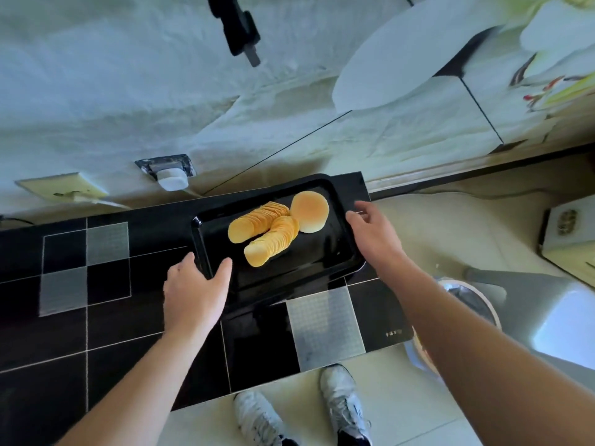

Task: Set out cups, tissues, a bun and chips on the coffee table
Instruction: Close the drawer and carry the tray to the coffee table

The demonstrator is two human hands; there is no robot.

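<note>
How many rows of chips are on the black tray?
2. One row of round yellow chips lies mid-tray on the black rectangular tray; the other row lies beside it, nearer the person. Both end by the round pale bun.

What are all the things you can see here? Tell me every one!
flat black rectangular tray: one, black, on the countertop
stacked round potato chips: two rows, yellow-orange, lying on the tray
round pale bun: one, tan, at the tray's far end, beside the chips
tiled countertop: one, black with grey squares
white sneakers: two, on the floor below
left hand: grips the tray's near-left edge
right hand: touches the tray's right edge
</note>
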